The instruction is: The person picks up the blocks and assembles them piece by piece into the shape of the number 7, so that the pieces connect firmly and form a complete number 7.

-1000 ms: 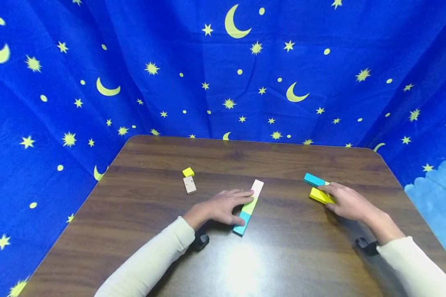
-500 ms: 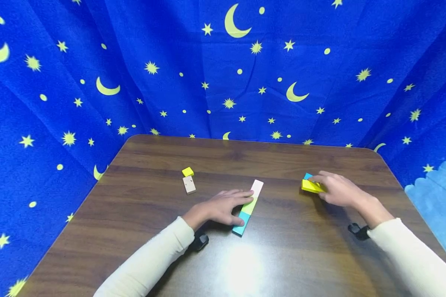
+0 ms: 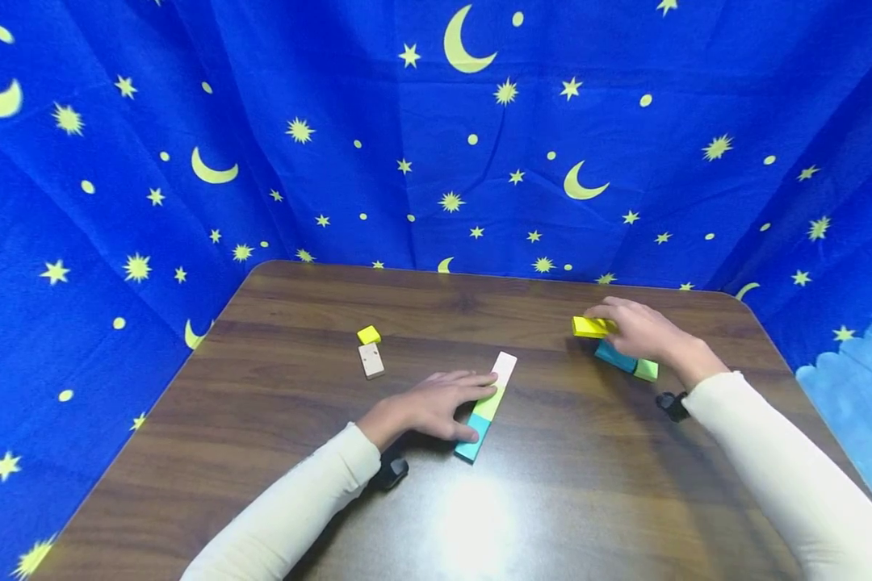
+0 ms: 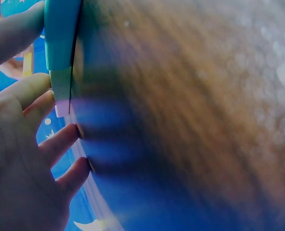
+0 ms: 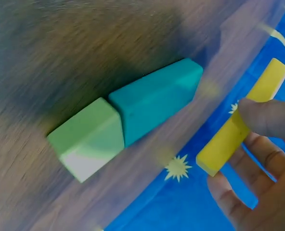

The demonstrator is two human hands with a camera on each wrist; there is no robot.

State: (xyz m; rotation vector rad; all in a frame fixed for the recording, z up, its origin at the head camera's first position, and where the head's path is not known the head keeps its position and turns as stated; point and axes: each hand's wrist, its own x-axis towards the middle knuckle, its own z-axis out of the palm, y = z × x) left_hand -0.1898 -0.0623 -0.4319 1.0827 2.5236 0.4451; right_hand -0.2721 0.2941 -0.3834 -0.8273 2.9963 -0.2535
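My right hand [image 3: 638,331] pinches a yellow block [image 3: 587,327] between thumb and fingers; the right wrist view shows this yellow block [image 5: 218,148] off the table. Below that hand lie a blue block [image 3: 614,357] and a light green block [image 3: 647,370], end to end. My left hand [image 3: 436,406] rests beside a straight row made of a pale pink block [image 3: 505,368], a light green block [image 3: 488,403] and a blue block [image 3: 471,445]. Its thumb and index finger touch the row, and its fingers lie spread, as the left wrist view also shows.
Toward the back left of the wooden table [image 3: 298,420] are a small yellow block [image 3: 368,335] and a bare-wood block [image 3: 371,361] with dark marks, close together. A blue curtain [image 3: 378,97] with moons and stars hangs behind the table and along its sides.
My right hand has slid the yellow block left, then lifted it back and away, uncovering the blue and light green blocks. My left hand keeps its place at the row.
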